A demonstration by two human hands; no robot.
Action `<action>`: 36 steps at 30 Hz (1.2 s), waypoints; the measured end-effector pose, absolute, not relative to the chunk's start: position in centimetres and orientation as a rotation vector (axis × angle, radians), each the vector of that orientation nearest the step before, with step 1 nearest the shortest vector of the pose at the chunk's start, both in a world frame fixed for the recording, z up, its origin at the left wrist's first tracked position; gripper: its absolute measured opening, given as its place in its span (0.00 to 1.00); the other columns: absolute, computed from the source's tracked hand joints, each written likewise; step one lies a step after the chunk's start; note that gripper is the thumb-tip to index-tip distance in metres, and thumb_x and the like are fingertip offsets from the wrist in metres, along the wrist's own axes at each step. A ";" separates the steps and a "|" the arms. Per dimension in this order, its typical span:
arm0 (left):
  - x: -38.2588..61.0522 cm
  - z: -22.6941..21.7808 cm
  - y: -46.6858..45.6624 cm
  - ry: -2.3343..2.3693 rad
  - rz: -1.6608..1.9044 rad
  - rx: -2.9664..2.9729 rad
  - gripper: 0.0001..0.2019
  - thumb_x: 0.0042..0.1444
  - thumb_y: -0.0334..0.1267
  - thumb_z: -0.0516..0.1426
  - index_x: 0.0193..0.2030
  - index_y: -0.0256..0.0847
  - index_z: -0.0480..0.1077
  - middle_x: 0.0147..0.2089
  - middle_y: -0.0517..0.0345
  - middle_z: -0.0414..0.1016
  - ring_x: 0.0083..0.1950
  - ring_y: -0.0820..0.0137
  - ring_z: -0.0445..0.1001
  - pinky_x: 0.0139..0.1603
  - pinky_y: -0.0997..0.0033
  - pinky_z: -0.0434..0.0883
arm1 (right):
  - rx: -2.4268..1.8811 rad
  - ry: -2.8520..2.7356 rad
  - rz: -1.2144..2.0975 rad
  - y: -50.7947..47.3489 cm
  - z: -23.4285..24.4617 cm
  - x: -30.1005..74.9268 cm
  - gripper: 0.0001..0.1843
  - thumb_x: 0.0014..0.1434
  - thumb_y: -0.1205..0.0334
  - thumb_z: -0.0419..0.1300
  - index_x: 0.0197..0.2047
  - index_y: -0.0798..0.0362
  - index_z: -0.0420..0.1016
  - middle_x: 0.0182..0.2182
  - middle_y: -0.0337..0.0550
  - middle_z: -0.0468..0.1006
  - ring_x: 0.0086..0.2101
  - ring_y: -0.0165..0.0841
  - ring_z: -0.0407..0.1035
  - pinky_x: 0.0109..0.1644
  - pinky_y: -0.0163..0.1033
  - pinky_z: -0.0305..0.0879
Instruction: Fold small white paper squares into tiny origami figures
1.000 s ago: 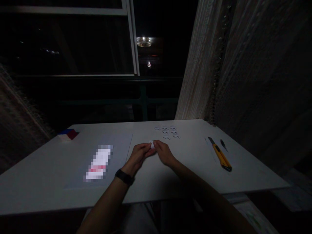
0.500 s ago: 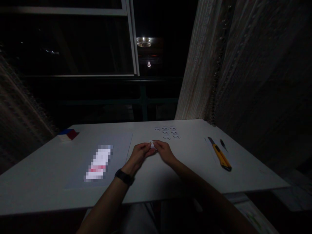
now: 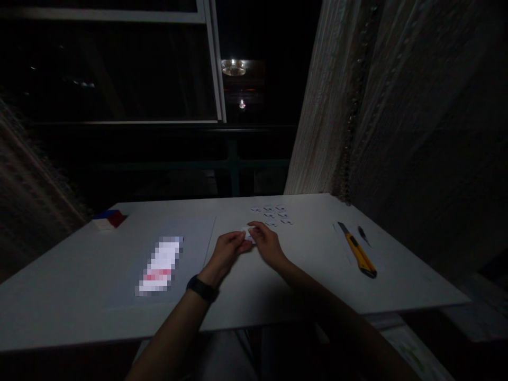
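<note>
Between my two hands, above the middle of the white table [image 3: 309, 296], is a small white piece of paper [image 3: 248, 233]. My left hand [image 3: 229, 248] pinches it from the left, and a dark watch sits on that wrist. From the right, my right hand [image 3: 266, 244] grips the same piece with thumb and fingers. Just beyond my right hand, several small white pieces with dark marks [image 3: 269, 216] lie in rows. What is printed on the held piece is too small to make out.
On the right lies a yellow utility knife [image 3: 359, 253], with a small dark pointed object [image 3: 362, 234] beside it. A bright, blurred-out rectangle [image 3: 161, 264] rests on a grey sheet [image 3: 198, 227] at left. A blue, red and white block [image 3: 109, 219] stands at the far left.
The fingers of my right hand have lifted and spread slightly along the top of the paper piece. My left hand stays almost in place.
</note>
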State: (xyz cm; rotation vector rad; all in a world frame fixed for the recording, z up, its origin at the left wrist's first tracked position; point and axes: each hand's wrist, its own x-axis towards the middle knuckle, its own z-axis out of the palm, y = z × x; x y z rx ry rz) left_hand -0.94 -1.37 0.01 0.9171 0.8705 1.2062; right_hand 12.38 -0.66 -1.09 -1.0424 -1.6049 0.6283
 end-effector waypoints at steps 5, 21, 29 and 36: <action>-1.0 0.1 -1.4 0.864 1.211 0.871 0.07 0.44 0.33 0.62 0.28 0.30 0.72 0.28 0.52 0.74 0.30 0.73 0.73 0.41 0.71 0.71 | -1.164 -1.671 0.443 -1.0 -1.0 12.3 0.11 0.59 0.58 0.47 0.38 0.50 0.69 0.32 0.39 0.74 0.33 0.31 0.68 0.40 0.36 0.61; -1.3 -0.7 -0.8 0.796 1.174 0.858 0.05 0.44 0.31 0.61 0.28 0.31 0.71 0.28 0.54 0.72 0.30 0.76 0.71 0.34 0.78 0.69 | -1.155 -1.864 0.305 -1.5 -0.7 12.9 0.13 0.56 0.59 0.52 0.45 0.51 0.65 0.36 0.42 0.75 0.37 0.33 0.69 0.42 0.37 0.62; -1.3 -0.7 -0.9 0.850 1.154 0.975 0.11 0.42 0.37 0.63 0.30 0.32 0.70 0.28 0.54 0.72 0.29 0.73 0.71 0.27 0.77 0.66 | -1.194 -1.880 0.201 -1.4 -1.0 12.9 0.14 0.56 0.60 0.52 0.47 0.51 0.66 0.37 0.43 0.75 0.38 0.33 0.69 0.43 0.37 0.62; -1.1 -0.7 -1.0 0.834 1.128 1.037 0.13 0.44 0.42 0.61 0.31 0.33 0.69 0.27 0.55 0.70 0.28 0.75 0.69 0.28 0.78 0.65 | -1.185 -1.864 0.151 -1.4 -1.1 12.8 0.13 0.58 0.60 0.51 0.46 0.52 0.67 0.37 0.44 0.76 0.37 0.33 0.70 0.43 0.36 0.62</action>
